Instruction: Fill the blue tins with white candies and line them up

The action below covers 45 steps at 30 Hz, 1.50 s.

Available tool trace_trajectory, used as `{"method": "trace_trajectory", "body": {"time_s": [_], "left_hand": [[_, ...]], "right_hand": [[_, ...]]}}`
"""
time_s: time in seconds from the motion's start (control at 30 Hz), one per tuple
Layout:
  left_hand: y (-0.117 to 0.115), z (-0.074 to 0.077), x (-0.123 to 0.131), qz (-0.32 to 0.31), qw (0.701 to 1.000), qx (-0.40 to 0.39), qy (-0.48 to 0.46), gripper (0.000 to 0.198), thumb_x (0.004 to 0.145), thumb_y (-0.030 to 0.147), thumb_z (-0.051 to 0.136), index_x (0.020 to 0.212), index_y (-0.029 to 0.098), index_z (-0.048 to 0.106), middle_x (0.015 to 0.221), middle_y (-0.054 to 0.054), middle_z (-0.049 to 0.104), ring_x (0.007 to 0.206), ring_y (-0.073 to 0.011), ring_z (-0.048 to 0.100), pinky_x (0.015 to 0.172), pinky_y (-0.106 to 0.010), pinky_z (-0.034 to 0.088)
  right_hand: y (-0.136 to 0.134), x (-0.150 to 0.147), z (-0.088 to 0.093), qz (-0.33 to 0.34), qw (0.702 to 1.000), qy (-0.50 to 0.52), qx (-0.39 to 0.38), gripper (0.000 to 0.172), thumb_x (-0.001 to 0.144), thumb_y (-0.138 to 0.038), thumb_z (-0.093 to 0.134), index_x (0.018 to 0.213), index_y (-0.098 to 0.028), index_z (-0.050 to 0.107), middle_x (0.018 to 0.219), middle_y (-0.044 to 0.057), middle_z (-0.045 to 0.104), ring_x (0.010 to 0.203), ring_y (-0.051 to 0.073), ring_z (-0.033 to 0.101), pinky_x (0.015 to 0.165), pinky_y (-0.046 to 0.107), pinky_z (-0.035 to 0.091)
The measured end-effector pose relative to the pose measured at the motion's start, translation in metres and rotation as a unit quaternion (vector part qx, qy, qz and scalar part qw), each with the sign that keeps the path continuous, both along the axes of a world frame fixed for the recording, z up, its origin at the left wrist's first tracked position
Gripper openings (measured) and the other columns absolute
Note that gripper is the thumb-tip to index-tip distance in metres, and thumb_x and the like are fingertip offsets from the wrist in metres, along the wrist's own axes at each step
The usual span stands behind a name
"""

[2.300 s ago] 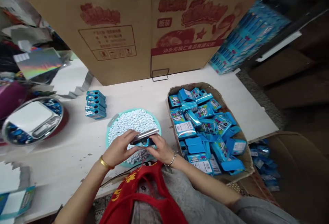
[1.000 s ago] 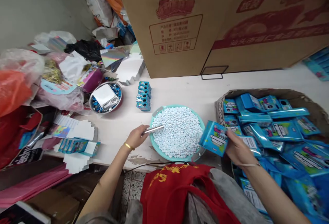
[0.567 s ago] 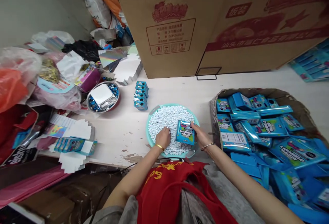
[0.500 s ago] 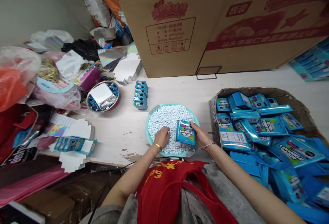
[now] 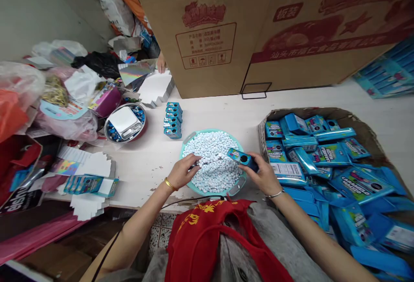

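Note:
My right hand (image 5: 263, 174) grips a small blue tin (image 5: 242, 159) on its side, just over the right part of a teal plastic basin (image 5: 213, 130). The basin is heaped with small white candies (image 5: 216, 161). My left hand (image 5: 183, 170) rests on the candies at the basin's left side, its fingers curled into them. Whether it holds any candies is hidden.
A cardboard tray (image 5: 343, 111) of blue tins and lids lies to the right. A short stack of tins (image 5: 172, 120) stands behind the basin. A scale sits in a steel bowl (image 5: 111, 137) at left. Another person's hand (image 5: 161, 63) shows beyond large cartons (image 5: 207, 36).
The blue tin, earlier upright on the candies with its label facing me, is now lifted and tipped on its side in my right hand. My left hand has moved left across the candies.

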<state>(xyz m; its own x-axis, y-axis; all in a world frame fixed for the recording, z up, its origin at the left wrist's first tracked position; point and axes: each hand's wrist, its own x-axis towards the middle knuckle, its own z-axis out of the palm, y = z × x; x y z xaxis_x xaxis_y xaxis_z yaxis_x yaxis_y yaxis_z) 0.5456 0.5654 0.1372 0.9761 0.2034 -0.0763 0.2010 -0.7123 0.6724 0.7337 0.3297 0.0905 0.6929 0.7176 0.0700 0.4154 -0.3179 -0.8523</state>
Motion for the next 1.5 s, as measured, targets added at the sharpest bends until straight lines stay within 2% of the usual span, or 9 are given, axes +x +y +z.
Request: {"method": "trace_trajectory", "body": {"time_s": [0.17, 0.37, 0.6, 0.77, 0.93, 1.07, 1.17, 1.33, 1.5], "left_hand": [[0.002, 0.045, 0.021, -0.088, 0.993, 0.073, 0.041, 0.027, 0.092, 0.029, 0.043, 0.115, 0.020, 0.055, 0.102, -0.008, 0.060, 0.095, -0.0191, 0.057, 0.084, -0.031, 0.046], [-0.010, 0.086, 0.049, -0.130, 0.964, 0.189, 0.138, 0.020, 0.088, 0.022, 0.047, 0.104, 0.021, 0.058, 0.093, -0.006, 0.059, 0.087, -0.0200, 0.058, 0.078, -0.031, 0.047], [-0.031, 0.100, 0.060, -0.107, 0.968, 0.195, 0.112, 0.016, 0.087, 0.014, 0.044, 0.081, 0.019, 0.058, 0.082, -0.008, 0.057, 0.080, -0.0211, 0.057, 0.077, -0.035, 0.046], [-0.002, 0.074, 0.034, -0.048, 0.965, 0.231, 0.112, 0.013, 0.087, 0.019, 0.046, 0.092, 0.021, 0.058, 0.089, -0.007, 0.057, 0.088, -0.0214, 0.055, 0.078, -0.034, 0.046], [0.033, -0.007, -0.001, 0.030, 0.948, 0.238, 0.210, 0.012, 0.084, 0.014, 0.049, 0.089, 0.020, 0.057, 0.089, -0.007, 0.058, 0.087, -0.0217, 0.056, 0.074, -0.032, 0.046], [0.003, -0.073, 0.009, 0.044, 0.965, 0.162, 0.203, 0.019, 0.086, 0.012, 0.045, 0.096, 0.021, 0.058, 0.099, -0.008, 0.060, 0.095, -0.0217, 0.056, 0.082, -0.033, 0.046], [-0.027, -0.098, 0.030, 0.046, 0.971, 0.132, 0.194, 0.027, 0.083, 0.009, 0.044, 0.105, 0.020, 0.057, 0.108, -0.009, 0.060, 0.100, -0.0220, 0.056, 0.083, -0.033, 0.047], [-0.024, -0.091, 0.026, 0.039, 0.981, 0.082, 0.170, 0.028, 0.084, 0.015, 0.048, 0.110, 0.021, 0.055, 0.108, -0.006, 0.060, 0.100, -0.0201, 0.058, 0.084, -0.031, 0.046], [0.000, -0.043, 0.006, 0.017, 0.998, -0.007, 0.066, 0.024, 0.089, 0.030, 0.049, 0.111, 0.020, 0.054, 0.101, -0.006, 0.061, 0.092, -0.0182, 0.058, 0.083, -0.030, 0.046]], "right_hand": [[0.018, -0.013, -0.003, 0.084, 0.993, -0.083, 0.015, 0.044, 0.086, -0.042, 0.057, 0.125, -0.022, 0.049, 0.118, 0.011, 0.064, 0.106, 0.026, 0.063, 0.088, 0.041, 0.053], [0.028, -0.023, -0.008, 0.110, 0.987, -0.114, 0.025, 0.045, 0.087, -0.037, 0.055, 0.129, -0.023, 0.046, 0.121, 0.011, 0.063, 0.111, 0.026, 0.061, 0.091, 0.042, 0.053], [0.028, -0.026, -0.011, 0.106, 0.987, -0.120, 0.028, 0.046, 0.088, -0.040, 0.054, 0.130, -0.022, 0.044, 0.120, 0.012, 0.063, 0.110, 0.026, 0.062, 0.090, 0.042, 0.053], [0.025, -0.022, -0.012, 0.085, 0.990, -0.112, 0.025, 0.046, 0.088, -0.044, 0.054, 0.128, -0.022, 0.047, 0.118, 0.012, 0.064, 0.107, 0.026, 0.063, 0.089, 0.041, 0.053], [0.015, -0.011, -0.004, 0.024, 0.997, -0.072, -0.002, 0.044, 0.085, -0.050, 0.055, 0.120, -0.023, 0.051, 0.107, 0.010, 0.067, 0.093, 0.026, 0.067, 0.078, 0.037, 0.054], [0.006, -0.004, -0.004, -0.021, 0.997, -0.066, -0.015, 0.047, 0.082, -0.054, 0.057, 0.115, -0.021, 0.052, 0.102, 0.009, 0.066, 0.087, 0.025, 0.066, 0.074, 0.036, 0.052], [0.002, -0.003, -0.006, -0.040, 0.998, -0.046, -0.024, 0.047, 0.080, -0.055, 0.059, 0.112, -0.021, 0.052, 0.098, 0.009, 0.066, 0.084, 0.025, 0.065, 0.074, 0.036, 0.052], [-0.003, -0.003, -0.009, -0.054, 0.998, -0.002, -0.008, 0.044, 0.080, -0.052, 0.061, 0.110, -0.020, 0.051, 0.098, 0.008, 0.065, 0.087, 0.024, 0.065, 0.074, 0.035, 0.052], [-0.003, -0.002, -0.006, -0.027, 0.998, -0.057, -0.026, 0.044, 0.083, -0.050, 0.058, 0.114, -0.021, 0.051, 0.101, 0.010, 0.066, 0.091, 0.026, 0.066, 0.077, 0.038, 0.053]]}}
